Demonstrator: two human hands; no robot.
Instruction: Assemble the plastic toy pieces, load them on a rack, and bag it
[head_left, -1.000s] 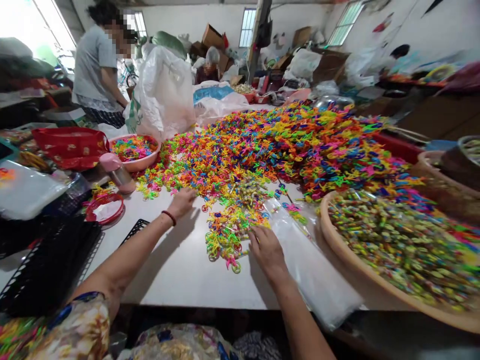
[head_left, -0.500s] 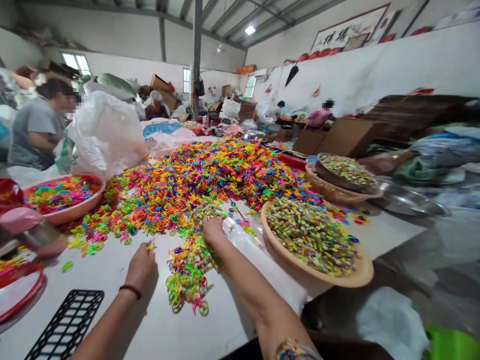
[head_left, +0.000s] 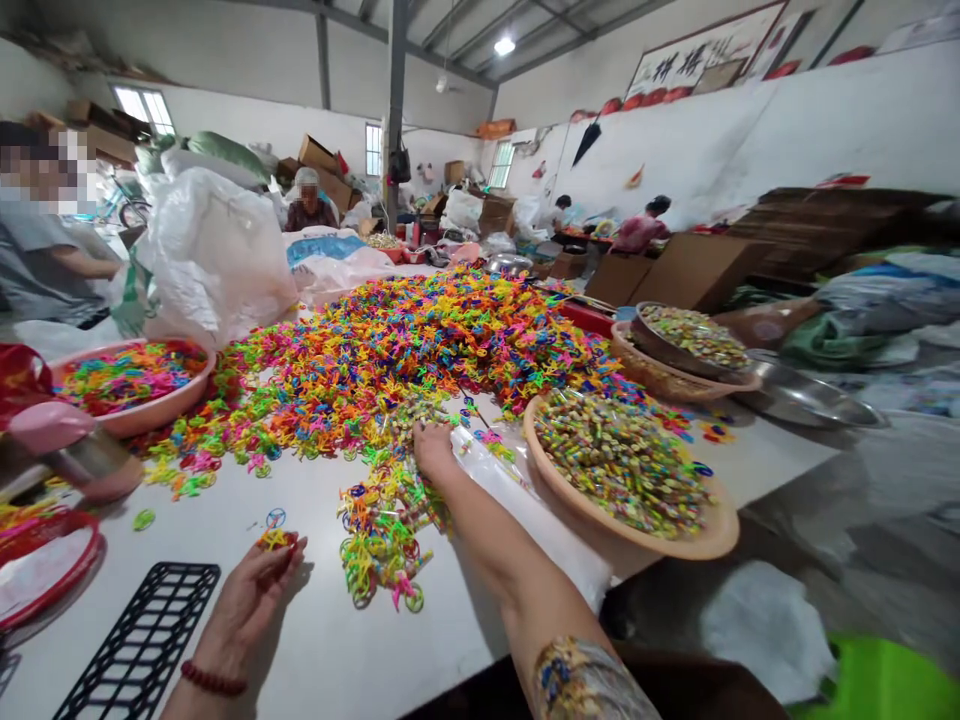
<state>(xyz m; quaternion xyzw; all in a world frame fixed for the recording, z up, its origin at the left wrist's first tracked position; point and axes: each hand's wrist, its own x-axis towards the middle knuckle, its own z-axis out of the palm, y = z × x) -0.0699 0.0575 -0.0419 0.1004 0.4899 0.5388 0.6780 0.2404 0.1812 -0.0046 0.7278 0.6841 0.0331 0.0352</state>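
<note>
My left hand, palm turned partly up, is closed around a few small plastic pieces in orange, yellow and red. A blue ring-shaped piece shows just beyond its fingertips; I cannot tell whether it is held or lies on the table. My right hand reaches into a small heap of little clear-wrapped pieces at the near edge of the big pile of bright plastic pieces. Its fingertips are hidden there. A tongue of loose coloured pieces lies between my hands.
A wide peach basin full of small wrapped pieces stands to the right. At the left are a pink basin, a pink-lidded jar, a red tray and a black plastic grid. Co-workers sit farther back.
My left hand has drawn back toward me and turned palm up, with its pieces showing more. My right hand stays at the small heap. The person at the left has shifted leftward in view.
</note>
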